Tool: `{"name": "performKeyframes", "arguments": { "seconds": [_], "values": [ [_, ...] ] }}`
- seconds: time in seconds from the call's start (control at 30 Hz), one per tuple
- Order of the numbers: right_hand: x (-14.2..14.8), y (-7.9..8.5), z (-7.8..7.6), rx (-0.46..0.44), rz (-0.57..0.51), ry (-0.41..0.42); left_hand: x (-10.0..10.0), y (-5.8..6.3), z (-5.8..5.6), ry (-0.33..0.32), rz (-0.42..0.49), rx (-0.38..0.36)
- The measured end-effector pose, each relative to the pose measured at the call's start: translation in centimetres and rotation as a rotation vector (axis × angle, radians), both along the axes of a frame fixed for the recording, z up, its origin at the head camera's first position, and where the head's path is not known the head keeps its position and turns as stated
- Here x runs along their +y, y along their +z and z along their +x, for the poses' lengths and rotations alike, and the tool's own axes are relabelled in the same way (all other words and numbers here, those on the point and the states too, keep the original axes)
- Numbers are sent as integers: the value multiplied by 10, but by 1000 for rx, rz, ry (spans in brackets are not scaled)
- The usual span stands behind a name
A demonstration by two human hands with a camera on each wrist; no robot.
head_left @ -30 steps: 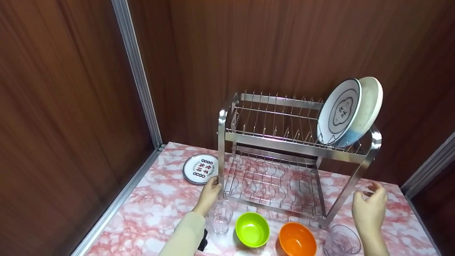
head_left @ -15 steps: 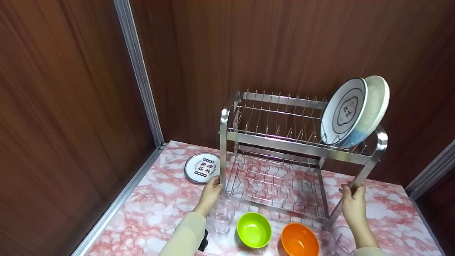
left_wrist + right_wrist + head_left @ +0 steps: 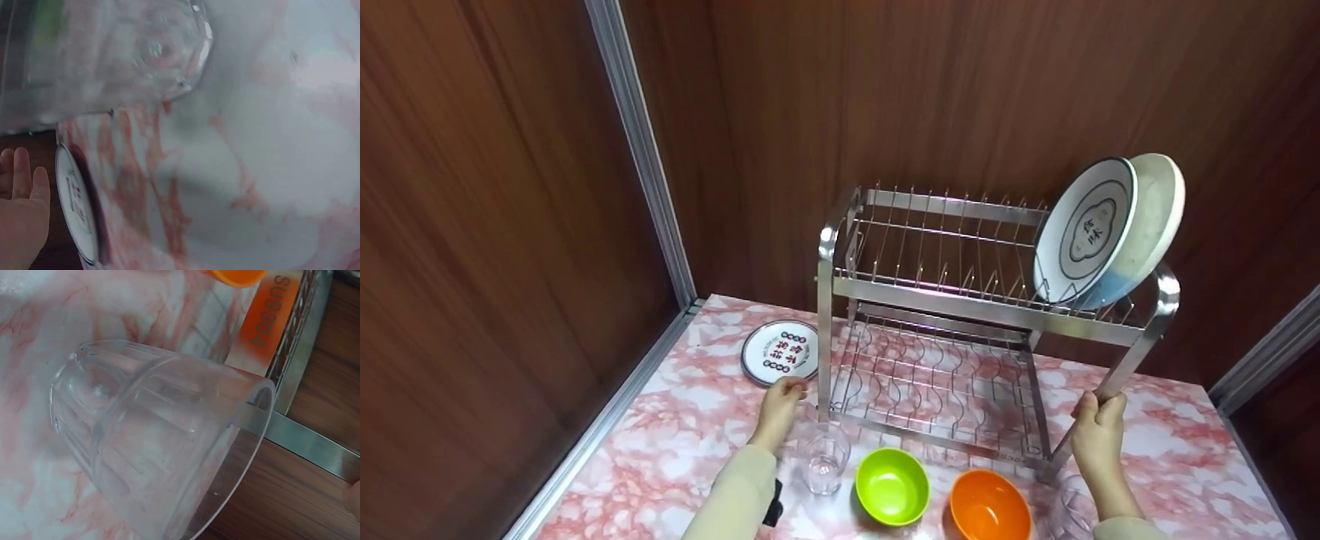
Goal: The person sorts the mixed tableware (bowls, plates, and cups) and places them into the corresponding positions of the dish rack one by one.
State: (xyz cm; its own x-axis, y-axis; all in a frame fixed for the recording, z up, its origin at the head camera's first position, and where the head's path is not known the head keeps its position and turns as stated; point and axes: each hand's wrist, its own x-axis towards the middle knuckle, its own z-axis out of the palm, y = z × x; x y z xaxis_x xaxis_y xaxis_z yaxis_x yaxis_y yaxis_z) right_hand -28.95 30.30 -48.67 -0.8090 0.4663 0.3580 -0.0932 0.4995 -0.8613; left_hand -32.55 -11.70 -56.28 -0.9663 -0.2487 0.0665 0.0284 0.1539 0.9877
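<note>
A two-tier metal dish rack (image 3: 960,306) stands on the marbled table. My right hand (image 3: 1099,439) grips its right front post. My left hand (image 3: 778,412) is apart from the left front post, beside the near edge of a small white plate (image 3: 781,352) with red and black print. In the left wrist view the left hand's fingers (image 3: 21,174) are extended, holding nothing. On the upper tier's right end, a white plate (image 3: 1086,232) with a dark rim leans beside a cream and blue plate (image 3: 1159,214). Only a bit of the right hand shows in the right wrist view.
In front of the rack are a clear cup (image 3: 823,465), a green bowl (image 3: 892,487) and an orange bowl (image 3: 990,506). Another clear cup (image 3: 152,422) stands near the rack's right front foot. Wood-patterned panels (image 3: 780,112) enclose the table.
My right hand has come in from the right and taken hold of the right post. My left hand has let go of the left post and shifted left.
</note>
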Motion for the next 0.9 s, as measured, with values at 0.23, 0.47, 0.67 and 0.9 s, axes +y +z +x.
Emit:
{"name": "performKeyframes", "arguments": {
  "seconds": [0.23, 0.47, 0.67, 0.9],
  "values": [
    [-1, -5, -3, 43, 14, -16, -24, -20, -8, 162, 79, -139],
    [-4, -4, -7, 55, -24, 1, -54, -85, -51, 127, 275, -183],
    [-3, -8, -7, 101, -16, -26, -82, -189, -117, 14, 473, -209],
    [-3, -12, -5, 159, 1, -38, -77, -171, -116, 0, 587, -264]
  ]
}}
